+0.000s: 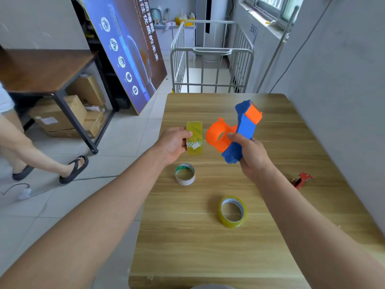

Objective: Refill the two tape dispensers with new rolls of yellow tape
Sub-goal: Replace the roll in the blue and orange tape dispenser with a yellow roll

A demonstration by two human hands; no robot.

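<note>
My left hand (174, 143) grips a yellow tape roll (194, 137) edge-on, held above the wooden table (208, 257). Just to its right, my right hand (249, 155) holds a blue and orange tape dispenser (239, 132) by its blue handle, with the orange round hub facing the roll. A small gap separates roll and hub. A second yellow tape roll (232, 212) lies flat on the table nearer me. A red dispenser (302, 180) lies at the table's right side.
An empty white cardboard tape core (185, 174) stands on the table below my left hand. A grey wall runs along the table's right edge. Another person's legs in flip-flops (74, 169) stand on the tiled floor at left. A metal cart (210, 69) is beyond the table.
</note>
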